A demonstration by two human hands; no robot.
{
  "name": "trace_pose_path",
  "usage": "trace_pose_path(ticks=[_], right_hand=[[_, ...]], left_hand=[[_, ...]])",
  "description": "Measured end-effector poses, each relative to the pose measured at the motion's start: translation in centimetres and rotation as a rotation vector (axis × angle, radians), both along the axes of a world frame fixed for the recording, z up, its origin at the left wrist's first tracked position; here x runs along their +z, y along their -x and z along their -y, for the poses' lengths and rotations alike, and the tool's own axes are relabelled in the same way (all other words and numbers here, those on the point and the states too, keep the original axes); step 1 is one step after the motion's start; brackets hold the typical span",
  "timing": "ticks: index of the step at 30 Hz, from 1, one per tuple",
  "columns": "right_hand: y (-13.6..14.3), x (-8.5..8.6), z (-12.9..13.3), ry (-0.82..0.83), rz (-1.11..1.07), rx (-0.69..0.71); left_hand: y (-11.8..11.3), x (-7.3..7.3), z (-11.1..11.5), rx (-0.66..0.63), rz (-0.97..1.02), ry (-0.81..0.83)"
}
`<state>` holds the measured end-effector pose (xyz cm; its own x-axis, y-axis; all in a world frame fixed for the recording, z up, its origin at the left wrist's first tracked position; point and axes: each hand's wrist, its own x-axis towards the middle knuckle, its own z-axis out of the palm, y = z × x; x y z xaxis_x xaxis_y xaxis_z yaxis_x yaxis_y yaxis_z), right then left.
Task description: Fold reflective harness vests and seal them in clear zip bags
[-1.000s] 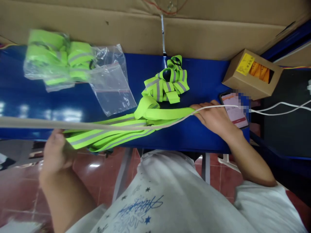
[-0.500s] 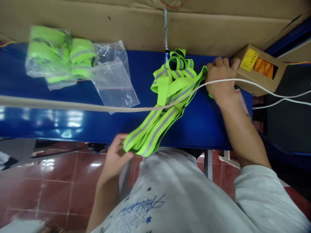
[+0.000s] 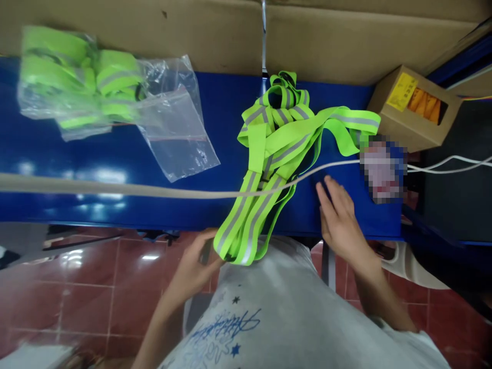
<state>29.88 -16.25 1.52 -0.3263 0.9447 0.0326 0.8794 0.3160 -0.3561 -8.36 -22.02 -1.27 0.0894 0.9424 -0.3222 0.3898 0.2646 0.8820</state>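
A bundle of neon-green reflective straps (image 3: pixel 279 143) with grey stripes lies across the blue table. Its looped near end hangs over the front edge, where my left hand (image 3: pixel 200 264) grips it; the fingertips are partly hidden behind the loop. My right hand (image 3: pixel 340 218) is over the table's front edge, right of the bundle, holding nothing, with its fingers stretched out. One strap end trails to the right, up to a pixelated pale item (image 3: pixel 382 171). A whitish cord (image 3: pixel 184 193) passes in front of the straps.
Clear plastic bags with folded green straps (image 3: pixel 57 66) lie at the back left, with a flat zip bag (image 3: pixel 179 136) beside them. A cardboard box (image 3: pixel 417 110) with orange contents stands at the back right. Brown cardboard (image 3: pixel 192 31) lines the rear of the blue table (image 3: pixel 154 210).
My right hand has let go of the strap end near the box and drawn back toward me. That strap end now lies farther right. My left hand and the loop sit slightly lower and farther right.
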Motion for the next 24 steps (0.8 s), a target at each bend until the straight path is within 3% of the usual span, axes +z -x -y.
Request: trace_pose_path(ticks=[3, 6, 10, 12, 17, 21, 24], right_hand=[[2.6, -0.1, 3.1, 0.046, -0.157, -0.022], [5.7, -0.7, 4.5, 0.104, -0.316, 0.128], [8.0, -1.7, 3.7, 0.064, -0.300, 0.266], [8.2, -1.9, 3.1, 0.039, -0.281, 0.299], [8.0, -2.5, 3.1, 0.051, -0.271, 0.361], [7.4, -3.2, 3.9, 0.044, -0.360, 0.254], [6.8, -3.3, 4.0, -0.010, -0.421, 0.224]], left_hand=[[-0.4, -0.7, 0.2, 0.013, -0.081, -0.087], [-1.6, -0.6, -0.2, 0.027, -0.075, -0.188], [-2.8, 0.3, -1.2, -0.208, -0.231, -0.331], [-3.4, 0.8, -1.6, -0.302, -0.296, -0.400], [-5.3, 1.2, -1.9, -0.296, -0.381, -0.540], [-6.3, 1.0, -1.9, -0.373, -0.375, -0.552], [-6.6, 0.7, -1.9, -0.360, -0.402, -0.551]])
